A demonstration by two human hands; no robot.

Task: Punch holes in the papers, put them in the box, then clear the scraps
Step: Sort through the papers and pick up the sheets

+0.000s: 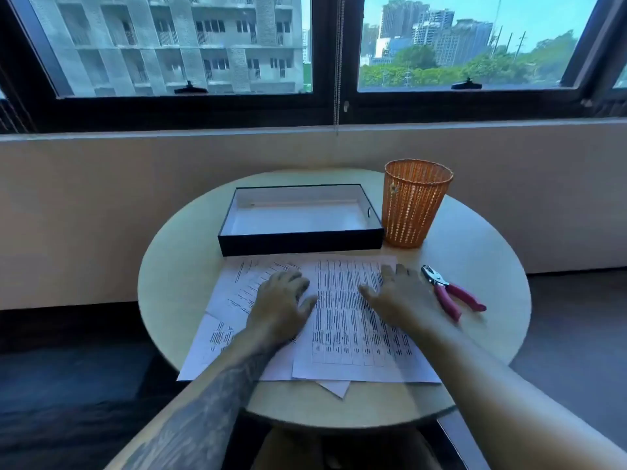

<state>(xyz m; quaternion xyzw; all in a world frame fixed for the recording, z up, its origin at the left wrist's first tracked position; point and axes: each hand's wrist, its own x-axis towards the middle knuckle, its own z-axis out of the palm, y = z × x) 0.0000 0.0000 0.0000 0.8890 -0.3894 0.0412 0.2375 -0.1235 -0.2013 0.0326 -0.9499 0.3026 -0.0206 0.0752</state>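
Papers (342,337) are pressed flat on desk (169,286).
Left grip (281,308) and right grip (398,296) are laid open, fingers spread; hole punch (453,295) just beside right grip.

Centre frame, in front of you: printed papers (339,334), several sheets, loosely overlapped, lying flat. Just above them: shallow black box (298,240) w/ white inside, open. Right of papers: pink-handled hole punch (448,291), flat, handles toward lower right. Orange mesh bin (414,212) upright, just beside box's right end.
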